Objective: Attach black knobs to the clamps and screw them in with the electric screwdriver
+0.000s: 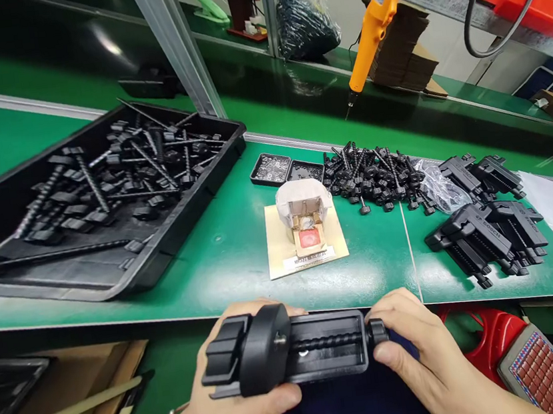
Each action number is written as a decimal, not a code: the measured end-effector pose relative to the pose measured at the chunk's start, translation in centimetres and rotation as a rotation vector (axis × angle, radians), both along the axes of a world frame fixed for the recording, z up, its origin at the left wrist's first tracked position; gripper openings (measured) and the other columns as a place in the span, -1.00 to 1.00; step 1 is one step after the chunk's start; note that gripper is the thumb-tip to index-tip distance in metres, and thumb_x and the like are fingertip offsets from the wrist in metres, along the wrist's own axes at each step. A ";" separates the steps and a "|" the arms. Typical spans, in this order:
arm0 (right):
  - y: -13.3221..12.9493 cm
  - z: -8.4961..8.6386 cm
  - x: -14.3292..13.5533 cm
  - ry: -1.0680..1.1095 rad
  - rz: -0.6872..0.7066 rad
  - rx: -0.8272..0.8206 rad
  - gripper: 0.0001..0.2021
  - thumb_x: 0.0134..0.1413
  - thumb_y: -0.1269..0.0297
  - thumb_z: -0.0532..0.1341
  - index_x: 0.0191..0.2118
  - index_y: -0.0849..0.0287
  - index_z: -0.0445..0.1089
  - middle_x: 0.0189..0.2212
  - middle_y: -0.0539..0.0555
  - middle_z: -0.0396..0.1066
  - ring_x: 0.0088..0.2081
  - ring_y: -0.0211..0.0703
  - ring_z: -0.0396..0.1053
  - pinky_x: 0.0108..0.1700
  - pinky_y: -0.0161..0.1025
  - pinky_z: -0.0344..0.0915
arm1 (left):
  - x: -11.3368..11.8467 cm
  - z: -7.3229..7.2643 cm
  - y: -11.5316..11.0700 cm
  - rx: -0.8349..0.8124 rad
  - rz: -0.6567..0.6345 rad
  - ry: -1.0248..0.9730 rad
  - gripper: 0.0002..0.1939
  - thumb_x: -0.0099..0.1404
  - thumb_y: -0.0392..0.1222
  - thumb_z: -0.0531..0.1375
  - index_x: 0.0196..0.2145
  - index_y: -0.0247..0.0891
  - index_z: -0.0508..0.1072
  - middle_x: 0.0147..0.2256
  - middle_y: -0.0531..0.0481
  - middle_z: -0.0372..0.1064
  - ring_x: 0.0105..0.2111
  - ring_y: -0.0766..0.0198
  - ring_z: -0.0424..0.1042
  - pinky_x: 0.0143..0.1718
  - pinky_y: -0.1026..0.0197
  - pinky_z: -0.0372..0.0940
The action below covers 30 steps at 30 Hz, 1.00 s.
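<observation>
A black clamp-like assembly (pixel 264 349) lies level in front of me, below the bench's front edge. My left hand (pixel 239 393) is wrapped round its left part, with the thumb along the lower side. A threaded rod runs along the open frame at its right, ending in a black knob (pixel 378 333). My right hand (pixel 417 344) pinches that knob between thumb and fingers. Behind them, a pale fixture (pixel 304 200) stands on a cream board (pixel 280 260) on the green bench.
A black tray (pixel 162 264) of threaded rods is at the left. Two small parts boxes (pixel 272 169), a pile of black knobs (pixel 374 178) and stacked black assemblies (pixel 487 238) sit behind and right. An orange screwdriver (pixel 373 30) hangs above.
</observation>
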State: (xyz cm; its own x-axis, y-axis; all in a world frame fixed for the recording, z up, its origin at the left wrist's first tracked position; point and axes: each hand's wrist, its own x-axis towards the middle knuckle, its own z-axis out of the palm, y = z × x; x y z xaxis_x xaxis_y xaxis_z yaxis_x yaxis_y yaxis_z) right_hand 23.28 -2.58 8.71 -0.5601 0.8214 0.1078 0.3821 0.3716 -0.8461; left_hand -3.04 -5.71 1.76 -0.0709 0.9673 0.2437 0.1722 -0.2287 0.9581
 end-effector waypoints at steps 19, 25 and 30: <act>3.6 1.9 -0.3 -0.368 0.363 -0.205 -0.90 0.20 0.52 0.25 -0.27 0.19 0.37 -0.30 0.06 0.35 -0.19 -0.06 0.32 -0.15 -0.17 0.36 | 0.1 0.6 -0.1 0.082 -0.199 0.068 -0.36 -0.02 -0.24 0.46 0.01 -0.09 0.36 -0.16 -0.03 0.55 -0.18 0.03 0.55 -0.14 0.13 0.48; 1.9 -1.0 -0.8 -0.375 0.265 0.462 -0.85 0.20 0.60 0.06 -0.14 0.33 0.26 -0.30 0.22 0.33 -0.28 0.07 0.26 -0.30 0.02 0.33 | 0.5 0.6 0.1 0.142 -0.098 0.087 -0.39 -0.06 -0.31 0.45 -0.03 -0.07 0.43 -0.20 0.01 0.56 -0.21 0.10 0.54 -0.13 0.17 0.48; 3.5 1.2 -0.5 -0.486 0.383 0.156 -0.82 0.19 0.53 0.21 -0.11 0.22 0.31 -0.22 0.14 0.37 -0.19 0.02 0.31 -0.17 -0.06 0.37 | 0.4 1.1 0.7 0.190 -0.100 0.100 -0.42 -0.05 -0.23 0.47 -0.06 -0.12 0.42 -0.25 -0.06 0.57 -0.29 0.05 0.57 -0.26 0.13 0.54</act>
State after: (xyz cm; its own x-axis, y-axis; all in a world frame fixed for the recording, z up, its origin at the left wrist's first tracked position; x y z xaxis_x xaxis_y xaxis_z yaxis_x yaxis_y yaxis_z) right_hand 22.75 0.89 9.90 -0.8260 0.5483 -0.1302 0.5243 0.6629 -0.5345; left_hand -2.62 -5.01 2.88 0.0570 0.9045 0.4227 0.2313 -0.4239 0.8757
